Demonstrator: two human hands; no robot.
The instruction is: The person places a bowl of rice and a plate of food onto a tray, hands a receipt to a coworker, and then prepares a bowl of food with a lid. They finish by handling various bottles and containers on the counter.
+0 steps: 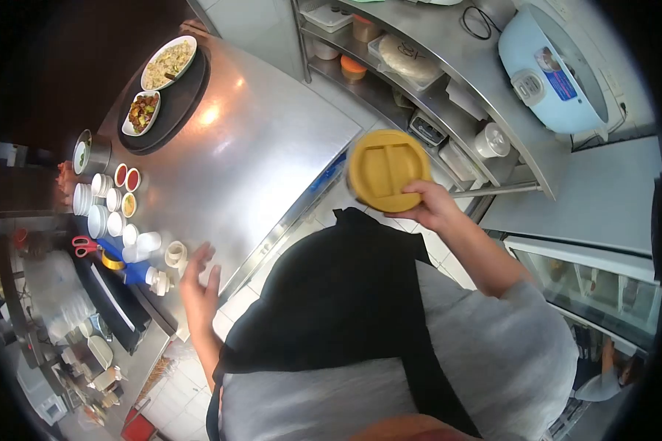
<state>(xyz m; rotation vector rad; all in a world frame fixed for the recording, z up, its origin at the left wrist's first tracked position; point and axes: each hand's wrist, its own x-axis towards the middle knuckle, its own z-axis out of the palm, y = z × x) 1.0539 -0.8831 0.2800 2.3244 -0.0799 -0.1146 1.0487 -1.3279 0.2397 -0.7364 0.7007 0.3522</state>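
Note:
My right hand point(426, 206) grips the lower right edge of a round yellow lid point(388, 170), which seems to sit on a container mostly hidden under it, held beyond the steel table's edge. Over the near left part of the steel table point(272, 140), my left hand point(200, 281) is open and holds nothing, its fingers spread. Beside it lie a beige ring-shaped roll point(176, 254) and a blue object point(134, 273). Small white bowls point(116, 223) stand in stacks farther left, next to little cups of red sauce point(132, 178).
A black tray point(176, 114) carries an oval rice dish point(170, 63) and a smaller dish of food point(140, 114). Red scissors point(84, 245) lie at the left. Shelves point(390, 95) and a light blue rice cooker point(552, 73) stand at the upper right, above a glass-topped freezer point(588, 283).

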